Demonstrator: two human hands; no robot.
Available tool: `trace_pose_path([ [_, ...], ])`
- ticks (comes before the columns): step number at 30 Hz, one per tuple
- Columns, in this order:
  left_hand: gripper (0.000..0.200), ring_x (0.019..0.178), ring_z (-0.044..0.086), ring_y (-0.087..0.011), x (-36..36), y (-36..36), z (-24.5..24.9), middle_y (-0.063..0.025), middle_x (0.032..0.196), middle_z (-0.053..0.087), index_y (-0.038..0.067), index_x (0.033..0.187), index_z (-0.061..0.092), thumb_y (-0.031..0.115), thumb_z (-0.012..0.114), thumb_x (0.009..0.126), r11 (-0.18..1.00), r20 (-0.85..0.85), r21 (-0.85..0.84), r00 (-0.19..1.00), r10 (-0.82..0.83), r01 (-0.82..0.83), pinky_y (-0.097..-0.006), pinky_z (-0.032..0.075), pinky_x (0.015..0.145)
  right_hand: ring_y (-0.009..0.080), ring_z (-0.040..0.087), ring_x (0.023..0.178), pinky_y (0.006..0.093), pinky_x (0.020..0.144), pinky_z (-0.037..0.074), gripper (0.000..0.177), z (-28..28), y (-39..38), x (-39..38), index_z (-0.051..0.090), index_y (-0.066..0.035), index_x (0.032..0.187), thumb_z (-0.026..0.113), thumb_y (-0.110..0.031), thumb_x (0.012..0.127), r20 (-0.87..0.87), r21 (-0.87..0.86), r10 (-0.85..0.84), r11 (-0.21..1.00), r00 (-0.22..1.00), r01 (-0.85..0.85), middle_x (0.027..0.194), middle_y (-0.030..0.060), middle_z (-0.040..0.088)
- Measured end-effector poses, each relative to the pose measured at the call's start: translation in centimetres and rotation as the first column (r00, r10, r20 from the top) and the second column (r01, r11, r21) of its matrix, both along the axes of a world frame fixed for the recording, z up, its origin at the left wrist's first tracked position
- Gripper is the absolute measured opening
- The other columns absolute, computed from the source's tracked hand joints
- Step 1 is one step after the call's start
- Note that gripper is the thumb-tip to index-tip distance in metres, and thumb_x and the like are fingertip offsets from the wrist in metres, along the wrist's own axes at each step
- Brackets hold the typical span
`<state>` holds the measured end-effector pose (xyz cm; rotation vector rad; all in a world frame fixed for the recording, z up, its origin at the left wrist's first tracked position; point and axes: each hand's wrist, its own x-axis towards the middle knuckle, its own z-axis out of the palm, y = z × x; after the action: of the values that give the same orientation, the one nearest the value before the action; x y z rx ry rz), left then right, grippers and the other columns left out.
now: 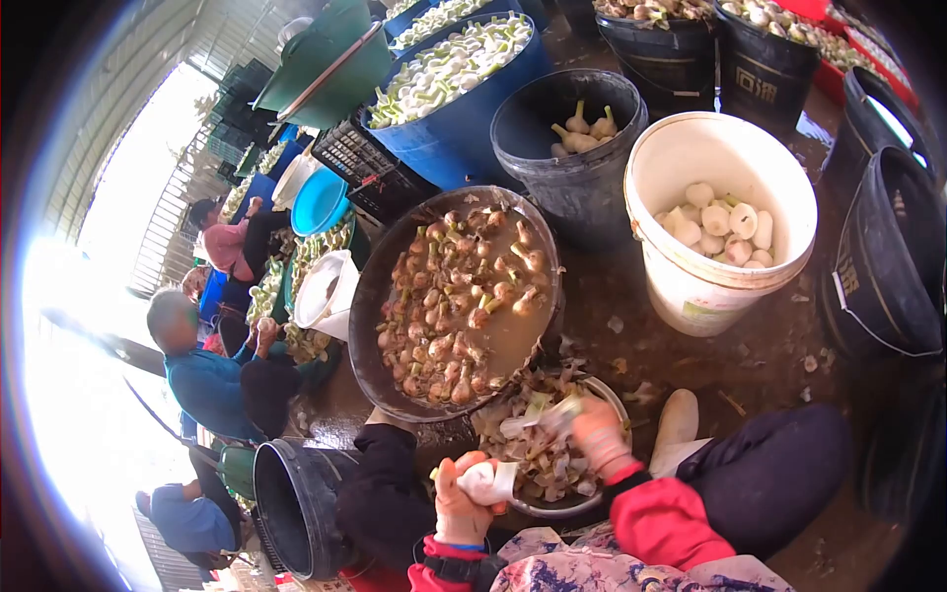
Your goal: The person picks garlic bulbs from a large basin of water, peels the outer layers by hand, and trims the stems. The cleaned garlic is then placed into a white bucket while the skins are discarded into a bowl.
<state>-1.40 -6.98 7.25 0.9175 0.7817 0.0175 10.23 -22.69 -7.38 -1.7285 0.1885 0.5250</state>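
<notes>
My left hand (464, 503) is closed round a white garlic bulb (485, 482) at the lower middle, with a pale flap of skin standing off its side. To the right, my right hand (598, 434) is over a basin of peelings (552, 506), its fingers blurred by motion around a pale, smeared shape that I cannot make out. Beyond both hands stands a wide dark tub (365, 335) of muddy water with several unpeeled garlic bulbs (434, 306). A white bucket (681, 286) at the right holds several peeled bulbs (715, 225).
Behind the tub are a black bucket (562, 187) with a few bulbs and a blue barrel (424, 148) full of garlic. An empty black bucket (301, 513) lies tilted at the lower left. Other people sit along the left. More black buckets (888, 257) stand at the right.
</notes>
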Motion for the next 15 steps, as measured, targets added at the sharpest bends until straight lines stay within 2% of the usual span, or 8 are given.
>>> trace_pose_path([
  [1,0.064,0.071,0.065,-0.03,-0.7,0.4,0.5,-0.0131,0.092,0.066,0.012,0.106,0.059,0.066,0.062,0.073,1.0,0.002,-0.026,1.0,0.017,-0.017,-0.038,0.05,0.044,0.0344,0.064,0.076,0.0391,0.07,0.051,0.018,-3.3,-0.5,0.4,0.07,-0.01,0.088,0.057,-0.015,0.077,0.03,0.199,-0.098,0.976,0.995,0.09,0.081,0.0177,0.067],
  [3,0.064,0.084,0.064,-0.0313,-0.8,0.3,1.5,-0.0115,0.098,0.064,0.011,0.111,0.057,0.064,0.062,0.075,0.995,-0.005,0.045,0.996,0.089,-0.089,-0.0423,0.053,0.052,0.0343,0.063,0.089,0.0376,0.079,0.05,0.025,-3.1,0.2,0.5,0.067,-0.007,0.099,0.057,-0.014,0.077,0.098,-0.146,0.284,0.952,0.954,-0.269,0.095,0.0175,0.066],
  [5,0.065,0.096,0.061,-0.0326,-0.7,1.2,0.6,-0.0098,0.107,0.061,0.012,0.118,0.052,0.061,0.063,0.076,0.983,-0.025,0.131,0.991,0.135,-0.131,-0.0482,0.054,0.062,0.0317,0.059,0.103,0.0354,0.088,0.046,0.04,-0.9,2.0,-1.2,0.06,-0.007,0.114,0.064,-0.023,0.077,0.425,-0.312,0.502,0.863,0.753,-0.399,0.115,0.0178,0.06],
  [6,0.061,0.1,0.059,-0.0336,-0.7,1.6,0.0,-0.009,0.111,0.059,0.013,0.122,0.049,0.055,0.063,0.08,0.989,0.02,0.059,0.991,0.132,-0.133,-0.0528,0.052,0.072,0.0269,0.055,0.112,0.0329,0.093,0.042,0.06,0.1,2.8,-1.6,0.053,-0.007,0.124,0.071,-0.034,0.074,0.364,-0.171,0.524,0.85,0.77,-0.498,0.125,0.0167,0.054],
  [8,0.057,0.099,0.059,-0.0343,-0.2,1.9,-2.1,-0.0091,0.112,0.059,0.013,0.121,0.049,0.052,0.063,0.082,0.985,0.019,0.04,0.986,0.166,-0.167,-0.054,0.052,0.074,0.0236,0.059,0.104,0.0294,0.089,0.043,0.059,3.6,3.0,-3.1,0.052,-0.008,0.127,0.071,-0.033,0.077,0.305,0.167,0.445,0.845,0.842,-0.507,0.115,0.0149,0.06],
  [9,0.054,0.098,0.059,-0.0351,0.2,1.7,-3.0,-0.0092,0.112,0.058,0.013,0.121,0.049,0.05,0.062,0.083,0.979,0.016,0.028,0.979,0.202,-0.202,-0.0552,0.051,0.076,0.019,0.059,0.094,0.0263,0.085,0.044,0.052,2.3,4.1,-3.2,0.05,-0.006,0.13,0.067,-0.016,0.081,0.075,0.423,0.535,0.747,0.841,-0.513,0.103,0.0116,0.063],
  [12,0.033,0.096,0.06,-0.0296,2.0,0.1,-4.1,-0.008,0.103,0.062,0.015,0.113,0.055,0.036,0.06,0.087,0.968,-0.108,-0.031,0.964,0.243,-0.248,-0.0525,0.051,0.078,0.0124,0.058,0.092,0.0237,0.085,0.044,0.043,7.9,4.6,-4.7,0.057,-0.004,0.119,0.053,0.011,0.079,0.007,0.605,0.055,0.795,0.998,-0.048,0.098,0.0051,0.064],
  [15,0.029,0.089,0.062,-0.0292,1.7,-1.0,-4.1,-0.0088,0.101,0.062,0.014,0.109,0.056,0.034,0.06,0.088,0.967,-0.12,-0.052,0.963,0.242,-0.249,-0.0448,0.054,0.069,0.0131,0.059,0.092,0.0246,0.085,0.045,0.036,7.3,4.0,-4.0,0.063,-0.003,0.107,0.049,0.012,0.077,0.069,0.44,-0.084,0.897,0.994,0.045,0.097,0.0049,0.065],
])
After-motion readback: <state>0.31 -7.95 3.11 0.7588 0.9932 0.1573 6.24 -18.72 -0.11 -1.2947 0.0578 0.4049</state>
